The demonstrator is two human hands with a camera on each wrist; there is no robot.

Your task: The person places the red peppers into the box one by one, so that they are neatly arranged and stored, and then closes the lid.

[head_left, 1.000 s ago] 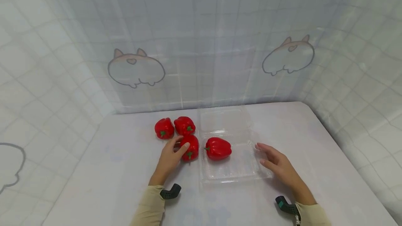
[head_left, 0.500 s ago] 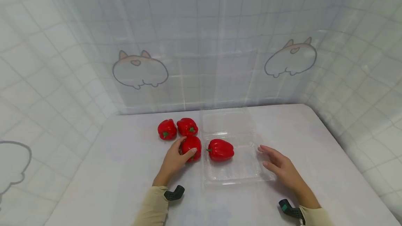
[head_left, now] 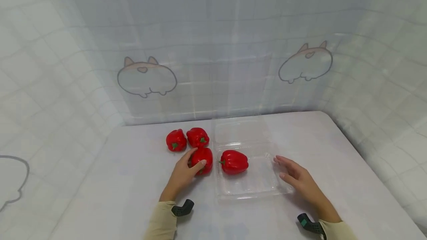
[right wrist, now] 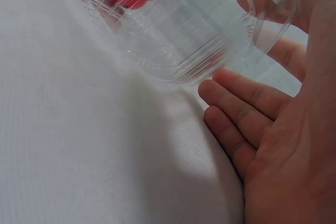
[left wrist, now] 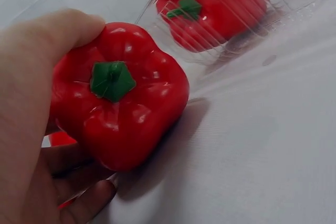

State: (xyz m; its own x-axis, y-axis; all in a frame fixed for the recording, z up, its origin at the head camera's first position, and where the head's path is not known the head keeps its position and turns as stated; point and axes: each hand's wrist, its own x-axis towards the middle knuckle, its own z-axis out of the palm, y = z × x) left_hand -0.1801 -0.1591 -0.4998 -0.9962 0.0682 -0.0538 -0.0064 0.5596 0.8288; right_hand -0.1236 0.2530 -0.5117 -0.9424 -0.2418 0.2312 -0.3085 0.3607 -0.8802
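Note:
My left hand point(head_left: 180, 177) grips a red bell pepper point(head_left: 205, 158) on the table, left of an open clear plastic clamshell box point(head_left: 261, 182). In the left wrist view, the thumb lies along the top of this pepper's side and the fingers curl beneath, with its green stem point(left wrist: 113, 80) facing the camera. Another red bell pepper point(head_left: 234, 162) lies on its side in the box's left part. At the box's right wall is my right hand point(head_left: 301, 180), fingers relaxed and nearly straight. The right wrist view shows its fingertips point(right wrist: 207, 90) right by the plastic corner.
Two more red bell peppers point(head_left: 176, 140) point(head_left: 198, 137) stand side by side behind my left hand. The box's lid point(head_left: 241, 129) lies folded back toward the rear. White cloth covers the table point(head_left: 116, 188), and a grid-patterned curtain point(head_left: 227, 66) hangs behind it.
My left thumb has come down around the front of the pepper, covering more of its stem in the head view. My right hand stays by the box; the head view has shifted slightly.

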